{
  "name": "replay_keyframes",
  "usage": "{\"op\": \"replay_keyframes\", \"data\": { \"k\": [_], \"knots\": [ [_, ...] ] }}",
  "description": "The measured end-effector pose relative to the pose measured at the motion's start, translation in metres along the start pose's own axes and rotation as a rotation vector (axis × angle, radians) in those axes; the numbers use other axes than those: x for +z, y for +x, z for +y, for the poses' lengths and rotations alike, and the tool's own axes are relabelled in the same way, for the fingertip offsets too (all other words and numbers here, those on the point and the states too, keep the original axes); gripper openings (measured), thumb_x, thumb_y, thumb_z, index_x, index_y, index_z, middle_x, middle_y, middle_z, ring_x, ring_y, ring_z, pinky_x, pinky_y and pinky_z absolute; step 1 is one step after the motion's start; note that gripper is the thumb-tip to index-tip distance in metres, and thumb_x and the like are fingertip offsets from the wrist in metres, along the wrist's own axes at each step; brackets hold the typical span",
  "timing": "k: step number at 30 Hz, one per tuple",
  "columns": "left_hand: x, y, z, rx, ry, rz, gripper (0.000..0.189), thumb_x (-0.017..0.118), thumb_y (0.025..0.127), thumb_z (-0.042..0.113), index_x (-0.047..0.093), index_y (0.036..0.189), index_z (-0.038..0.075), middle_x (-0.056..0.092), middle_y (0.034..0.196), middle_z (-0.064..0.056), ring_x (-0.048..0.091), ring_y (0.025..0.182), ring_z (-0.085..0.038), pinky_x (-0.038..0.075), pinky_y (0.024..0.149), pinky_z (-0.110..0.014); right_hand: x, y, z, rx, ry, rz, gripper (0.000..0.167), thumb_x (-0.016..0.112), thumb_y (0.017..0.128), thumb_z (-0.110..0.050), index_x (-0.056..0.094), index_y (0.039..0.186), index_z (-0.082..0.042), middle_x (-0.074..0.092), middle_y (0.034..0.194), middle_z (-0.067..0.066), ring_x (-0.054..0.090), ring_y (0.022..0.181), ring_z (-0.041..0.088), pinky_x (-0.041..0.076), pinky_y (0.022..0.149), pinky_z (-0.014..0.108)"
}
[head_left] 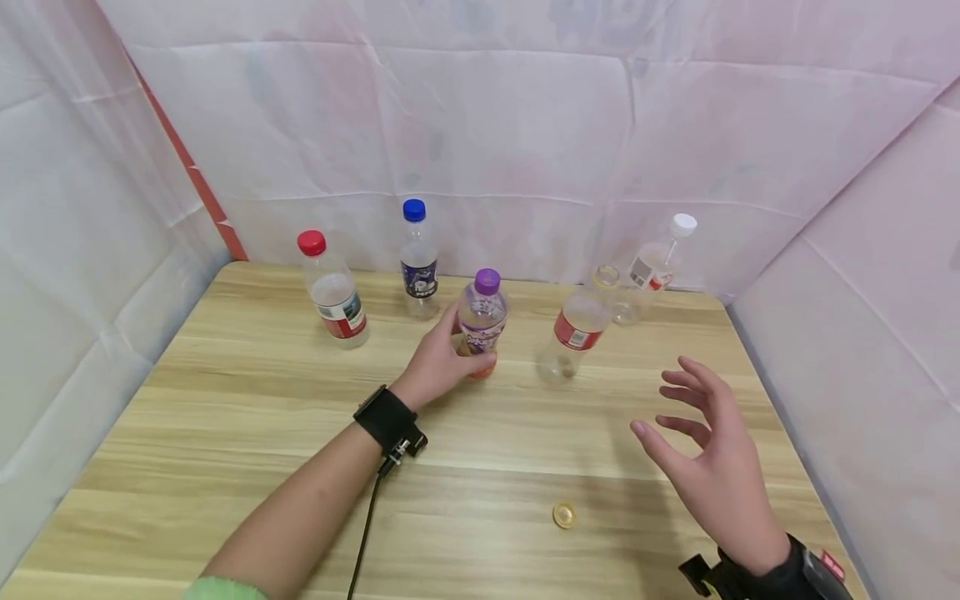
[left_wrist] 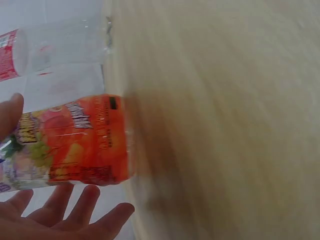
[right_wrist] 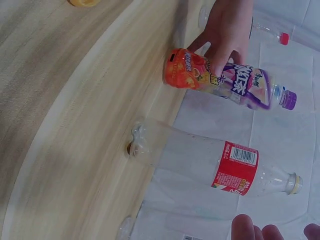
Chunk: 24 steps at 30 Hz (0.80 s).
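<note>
In the head view my left hand (head_left: 442,358) is around a standing bottle with a purple cap (head_left: 482,312), thumb at its near side and fingers on the far side. Its orange fruit-print wrapper (left_wrist: 95,140) shows in the left wrist view, where the spread fingers lie apart from it. My right hand (head_left: 712,450) hovers over the table's right side, fingers spread and lightly bent, holding nothing. Nearest to it stands an uncapped clear bottle with a red label (head_left: 577,329). On the table in front lies a small yellow cap (head_left: 564,515).
A red-capped bottle (head_left: 335,292) and a blue-capped bottle (head_left: 418,262) stand at the back left. Behind the uncapped bottle is a white-capped clear bottle (head_left: 648,267). White cloth (head_left: 495,125) walls the wooden table (head_left: 247,417) on three sides. A black cable (head_left: 365,525) trails from the left wrist.
</note>
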<state>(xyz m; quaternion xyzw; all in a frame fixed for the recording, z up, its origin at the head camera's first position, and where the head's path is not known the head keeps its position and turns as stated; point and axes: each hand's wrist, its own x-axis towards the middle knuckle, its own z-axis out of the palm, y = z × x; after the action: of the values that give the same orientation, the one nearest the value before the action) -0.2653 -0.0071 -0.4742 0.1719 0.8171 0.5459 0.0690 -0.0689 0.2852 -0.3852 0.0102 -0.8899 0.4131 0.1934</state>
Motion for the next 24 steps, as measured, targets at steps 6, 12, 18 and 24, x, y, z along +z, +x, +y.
{"op": "replay_keyframes", "data": {
  "k": [6,12,18,24],
  "knots": [
    [0.004,0.002,-0.003,-0.017,0.024,-0.003,0.069,0.086,0.089,0.032,0.049,0.147,0.022,0.065,0.135,-0.006,0.061,0.128,-0.025,0.052,0.109,-0.049,-0.001,-0.002,0.002,0.011,-0.004,0.002,0.095,0.083,0.083,0.007,0.035,0.161,-0.022,0.052,0.143,-0.002,0.055,0.124,0.0,0.051,0.089,0.006],
    [-0.001,-0.002,0.002,-0.011,0.05,-0.015,0.061,0.084,0.09,0.037,0.054,0.142,0.022,0.066,0.133,-0.004,0.063,0.125,-0.023,0.057,0.103,-0.044,-0.002,0.0,0.001,0.005,-0.007,0.004,0.094,0.083,0.084,0.006,0.036,0.161,-0.022,0.052,0.141,-0.005,0.054,0.123,-0.002,0.051,0.089,0.005],
    [-0.027,-0.018,0.025,-0.013,0.052,-0.036,0.061,0.084,0.09,0.041,0.054,0.141,0.023,0.065,0.136,-0.001,0.061,0.127,-0.022,0.058,0.101,-0.044,-0.006,0.005,-0.007,-0.051,0.025,0.024,0.094,0.081,0.082,0.012,0.037,0.16,-0.018,0.052,0.141,-0.01,0.056,0.124,0.003,0.051,0.09,0.006],
    [-0.053,-0.037,0.052,0.026,0.07,-0.044,0.065,0.084,0.09,0.04,0.052,0.145,0.027,0.063,0.141,0.003,0.06,0.131,-0.021,0.057,0.104,-0.047,-0.011,0.011,-0.018,-0.098,0.029,0.031,0.095,0.08,0.081,0.016,0.038,0.16,-0.016,0.051,0.144,-0.007,0.056,0.126,0.008,0.051,0.091,0.005]
  ]
}}
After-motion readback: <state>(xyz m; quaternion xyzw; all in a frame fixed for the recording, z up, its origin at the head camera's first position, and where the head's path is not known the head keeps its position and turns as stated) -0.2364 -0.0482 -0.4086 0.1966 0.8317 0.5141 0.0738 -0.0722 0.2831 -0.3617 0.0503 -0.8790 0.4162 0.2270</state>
